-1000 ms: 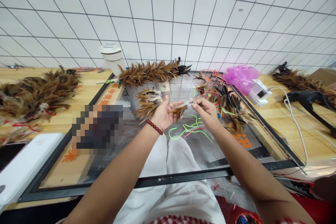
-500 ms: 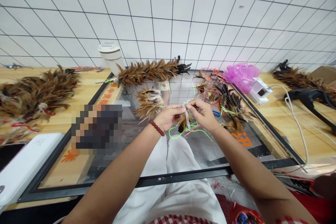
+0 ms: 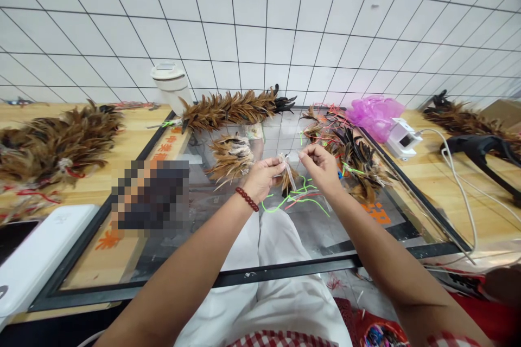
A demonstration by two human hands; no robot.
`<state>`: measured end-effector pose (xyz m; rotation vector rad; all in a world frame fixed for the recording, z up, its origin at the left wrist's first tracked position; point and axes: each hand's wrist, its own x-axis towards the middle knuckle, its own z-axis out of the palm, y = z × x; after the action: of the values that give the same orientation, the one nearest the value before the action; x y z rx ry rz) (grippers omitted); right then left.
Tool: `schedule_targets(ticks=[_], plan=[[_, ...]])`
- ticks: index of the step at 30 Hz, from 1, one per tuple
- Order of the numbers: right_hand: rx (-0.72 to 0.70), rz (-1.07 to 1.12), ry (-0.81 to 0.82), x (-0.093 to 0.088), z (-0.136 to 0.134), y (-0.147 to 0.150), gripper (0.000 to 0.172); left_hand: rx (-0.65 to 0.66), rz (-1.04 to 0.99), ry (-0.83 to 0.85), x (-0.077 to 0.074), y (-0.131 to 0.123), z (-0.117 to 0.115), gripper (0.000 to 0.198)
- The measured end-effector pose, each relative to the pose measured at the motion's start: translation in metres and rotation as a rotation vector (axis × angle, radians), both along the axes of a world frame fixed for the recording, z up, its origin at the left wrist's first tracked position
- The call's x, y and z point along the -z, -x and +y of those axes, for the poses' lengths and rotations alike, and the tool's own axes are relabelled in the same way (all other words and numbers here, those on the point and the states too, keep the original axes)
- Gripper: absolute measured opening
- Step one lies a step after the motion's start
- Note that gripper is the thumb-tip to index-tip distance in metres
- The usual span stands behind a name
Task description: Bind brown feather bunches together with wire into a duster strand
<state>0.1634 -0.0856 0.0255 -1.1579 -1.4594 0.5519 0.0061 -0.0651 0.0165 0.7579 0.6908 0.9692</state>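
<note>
My left hand (image 3: 262, 178), with a red bead bracelet at the wrist, pinches the top of a small bunch of brown feathers (image 3: 288, 181) that hangs down from its fingers. A pale strip hangs along the bunch. My right hand (image 3: 321, 168) is closed in a pinch just right of the bunch, a little apart from my left hand; what it grips is too thin to name. Both hands hover over a glass table top (image 3: 309, 233). Loose neon-green and red strings (image 3: 299, 199) lie on the glass beneath them.
A long brown feather duster (image 3: 232, 108) lies at the back of the glass, a feather clump (image 3: 232, 157) beside it, and a tangle of feathers and strings (image 3: 354, 165) to the right. More feathers (image 3: 52, 143) lie left. A pink bag (image 3: 374, 114), white device (image 3: 401, 141) and cable (image 3: 459, 190) are right.
My hands came together over the feather bunch, which turned to hang downward, and have now drawn slightly apart. My right hand has shifted to the right.
</note>
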Motion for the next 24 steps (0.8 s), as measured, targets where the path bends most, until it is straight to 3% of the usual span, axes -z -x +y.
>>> schedule_targets(ticks=[7, 19, 24], plan=[[-0.199, -0.281, 0.037, 0.000, -0.002, 0.003, 0.010, -0.072, 0.014, -0.046, -0.002, 0.000, -0.001, 0.021], [0.005, -0.392, -0.137, -0.004, -0.005, 0.002, 0.012, -0.117, 0.171, -0.123, 0.006, -0.004, 0.003, 0.016], [-0.119, -0.365, -0.142, 0.001, -0.006, 0.006, 0.012, -0.211, 0.336, -0.200, 0.009, -0.008, 0.002, 0.010]])
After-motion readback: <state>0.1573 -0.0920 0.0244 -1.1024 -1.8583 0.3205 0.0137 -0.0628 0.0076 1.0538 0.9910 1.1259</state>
